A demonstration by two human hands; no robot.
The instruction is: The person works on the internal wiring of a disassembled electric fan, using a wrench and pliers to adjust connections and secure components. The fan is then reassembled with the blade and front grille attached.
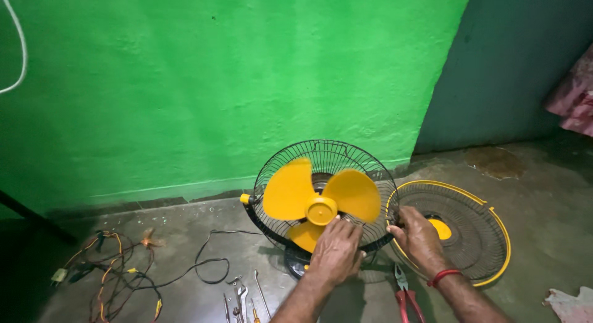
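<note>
Head view: fan blade (321,196) just above fingers (346,227).

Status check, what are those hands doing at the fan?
Left hand on yellow blade hub. Right hand gripping rear grille rim. Front grille off, on floor alongside; pliers nearby.

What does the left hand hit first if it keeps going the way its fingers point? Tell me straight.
Probably the yellow hub of the fan blade: the left hand points up at it, fingertips just short. Depth is unclear; behind sits the black rear grille.
</note>
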